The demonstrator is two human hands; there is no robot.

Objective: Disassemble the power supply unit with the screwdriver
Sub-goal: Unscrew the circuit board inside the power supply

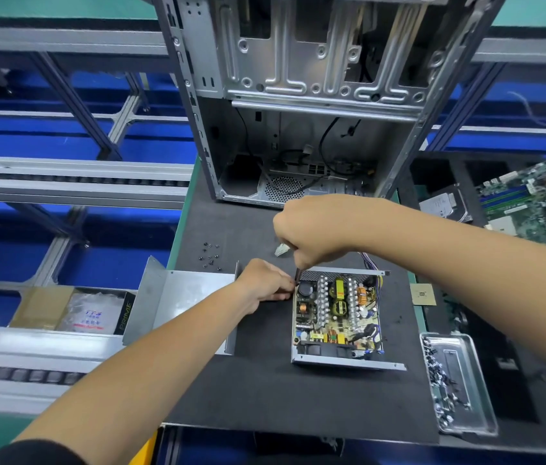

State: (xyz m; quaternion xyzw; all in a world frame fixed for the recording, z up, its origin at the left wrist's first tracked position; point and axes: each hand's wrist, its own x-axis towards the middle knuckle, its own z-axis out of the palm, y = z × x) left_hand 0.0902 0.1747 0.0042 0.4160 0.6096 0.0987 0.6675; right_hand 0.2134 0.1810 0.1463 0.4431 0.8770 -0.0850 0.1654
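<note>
The power supply unit (338, 317) lies on the dark mat with its lid off, its circuit board and coils exposed. Its grey metal cover (184, 297) rests to the left, partly under my left forearm. My right hand (312, 229) is fisted over the screwdriver (297, 276), whose dark shaft points down at the unit's far left corner. My left hand (265, 283) pinches at that same corner, fingertips against the shaft's tip. The handle is hidden inside the fist.
Several loose black screws (210, 256) lie on the mat left of the hands. An empty computer case (302, 95) stands behind. A metal tray (456, 384) of screws sits at the right, beside a motherboard (540, 203), a hard drive (443, 204) and a CPU chip (423, 294).
</note>
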